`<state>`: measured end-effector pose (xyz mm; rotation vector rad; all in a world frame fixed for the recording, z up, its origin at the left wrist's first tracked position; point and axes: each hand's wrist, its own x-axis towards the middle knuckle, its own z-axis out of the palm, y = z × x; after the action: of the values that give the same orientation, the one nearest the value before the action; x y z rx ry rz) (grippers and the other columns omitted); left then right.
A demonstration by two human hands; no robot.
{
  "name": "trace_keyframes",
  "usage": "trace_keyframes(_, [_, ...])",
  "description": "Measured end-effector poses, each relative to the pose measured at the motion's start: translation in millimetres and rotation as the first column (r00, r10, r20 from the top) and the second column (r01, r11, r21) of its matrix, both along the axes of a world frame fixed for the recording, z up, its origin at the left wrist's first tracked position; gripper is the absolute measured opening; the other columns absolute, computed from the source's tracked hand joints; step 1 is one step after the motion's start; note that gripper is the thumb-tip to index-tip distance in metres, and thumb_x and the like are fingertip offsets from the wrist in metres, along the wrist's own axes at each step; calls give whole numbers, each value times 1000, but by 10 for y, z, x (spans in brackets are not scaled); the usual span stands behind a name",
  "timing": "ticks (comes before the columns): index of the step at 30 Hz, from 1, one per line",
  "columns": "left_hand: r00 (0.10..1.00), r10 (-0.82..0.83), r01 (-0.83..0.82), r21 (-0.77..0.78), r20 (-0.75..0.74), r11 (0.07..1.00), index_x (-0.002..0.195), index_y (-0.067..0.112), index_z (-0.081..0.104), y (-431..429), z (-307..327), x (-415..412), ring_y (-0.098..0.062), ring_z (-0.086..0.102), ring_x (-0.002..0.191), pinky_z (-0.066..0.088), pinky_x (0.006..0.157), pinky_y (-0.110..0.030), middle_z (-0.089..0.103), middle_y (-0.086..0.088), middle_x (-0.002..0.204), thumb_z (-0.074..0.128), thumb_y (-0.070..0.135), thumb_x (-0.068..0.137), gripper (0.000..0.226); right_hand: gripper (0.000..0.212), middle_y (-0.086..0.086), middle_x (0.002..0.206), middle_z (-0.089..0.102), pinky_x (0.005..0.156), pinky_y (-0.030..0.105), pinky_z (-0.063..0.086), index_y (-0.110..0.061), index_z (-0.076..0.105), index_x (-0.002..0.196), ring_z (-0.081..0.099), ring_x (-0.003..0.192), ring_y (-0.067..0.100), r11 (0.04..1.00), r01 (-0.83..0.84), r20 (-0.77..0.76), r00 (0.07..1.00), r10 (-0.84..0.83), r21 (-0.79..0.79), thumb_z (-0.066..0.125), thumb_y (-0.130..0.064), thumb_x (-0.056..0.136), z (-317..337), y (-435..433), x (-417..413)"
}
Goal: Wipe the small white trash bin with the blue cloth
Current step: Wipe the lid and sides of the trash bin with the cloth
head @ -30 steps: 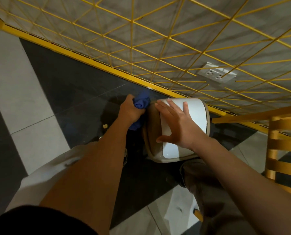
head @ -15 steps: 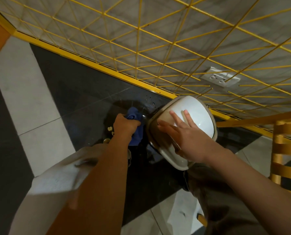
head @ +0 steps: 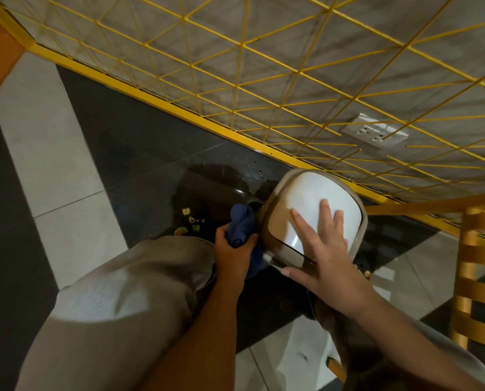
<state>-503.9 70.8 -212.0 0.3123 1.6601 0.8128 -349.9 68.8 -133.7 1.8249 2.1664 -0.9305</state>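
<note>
Left of the small white trash bin (head: pixel 314 210), the left hand (head: pixel 232 255) has its fingers wrapped around the blue cloth (head: pixel 242 227), pressing it against the bin's side. The right hand (head: pixel 323 249) lies flat on the lid, fingers spread wide. Wiping looks midway; the lid and far side likely remain.

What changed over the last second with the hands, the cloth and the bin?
The left hand slid the blue cloth down the bin's left side, from near the top rim towards the person. The bin tipped and turned under the right hand. Unchanged: the left hand grips the cloth, the right hand lies flat on the lid; nothing was let go.
</note>
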Motion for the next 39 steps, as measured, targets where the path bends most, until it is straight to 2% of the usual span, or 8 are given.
trace_keyframes(2, [995, -70, 71, 13, -71, 997, 111, 8, 50, -29, -44, -4, -27, 59, 99, 49, 84, -27, 60, -11, 103, 66, 10, 82, 34, 91, -7, 145, -41, 111, 59, 8, -52, -5, 138, -36, 133, 27, 996, 94, -11, 996, -94, -9, 65, -40, 82, -20, -12, -50])
trace_keyframes(6, [967, -178, 192, 65, -181, 979, 115, 5, 50, -37, -73, 4, -27, 60, 104, 44, 72, -17, 59, -5, 99, 69, 11, 79, 41, 86, 0, 146, -39, 110, 62, 11, -44, 1, 144, -29, 138, 35, 998, 65, 80, 995, -66, 17, 62, -36, 84, -48, 28, -81])
trace_keyframes(8, [953, -217, 236, 72, -210, 969, 116, 6, 51, 6, -73, 1, -27, 60, 104, 44, 76, -22, 61, -9, 104, 68, 11, 80, 40, 87, -1, 144, -41, 110, 61, 11, -43, 0, 145, -28, 138, 37, 999, 49, 102, 994, -50, 8, 62, -35, 85, -59, 41, -64])
trace_keyframes(15, [927, -328, 350, 106, -182, 931, 116, 8, 49, 378, -9, 14, -13, 48, 94, 35, 77, -23, 52, -1, 103, 66, 10, 81, 39, 88, -2, 144, -41, 110, 62, 10, -45, 3, 144, -36, 130, 31, 1000, 21, 114, 993, -21, -2, 65, -30, 83, -68, 59, -21])
trace_keyframes(24, [909, -391, 407, 102, -146, 908, 117, 8, 48, 734, -24, 87, -26, 55, 109, 45, 90, -36, 58, -14, 120, 69, 17, 80, 44, 90, 0, 149, -35, 109, 63, 8, -47, 8, 143, -34, 133, 32, 1000, 16, 124, 992, -17, 2, 69, -24, 81, -108, 69, 17])
trace_keyframes(27, [933, -349, 355, 51, -90, 934, 118, 8, 47, 528, -55, 42, -24, 53, 107, 40, 86, -31, 56, -13, 118, 66, 15, 81, 42, 90, -6, 143, -41, 110, 62, 6, -48, 8, 143, -37, 130, 28, 1000, -14, 119, 993, 14, -3, 69, -24, 80, -86, 118, 71])
trace_keyframes(31, [996, -17, 12, -59, -89, 998, 122, 5, 45, 22, -20, 230, -30, 53, 114, 35, 89, -28, 54, -16, 122, 65, 10, 82, 45, 89, -9, 142, -41, 111, 61, 5, -49, 10, 142, -37, 131, 28, 999, -30, 111, 993, 32, -17, 69, -24, 80, -55, 157, 113])
trace_keyframes(39, [914, 395, -405, -201, -91, 892, 127, 7, 44, -302, 61, 719, -32, 54, 116, 45, 90, -32, 51, -17, 131, 71, 12, 78, 56, 88, -8, 143, -38, 110, 63, 5, -47, 14, 143, -36, 131, 28, 1000, -24, 99, 995, 24, -5, 71, -25, 79, -81, 141, 114])
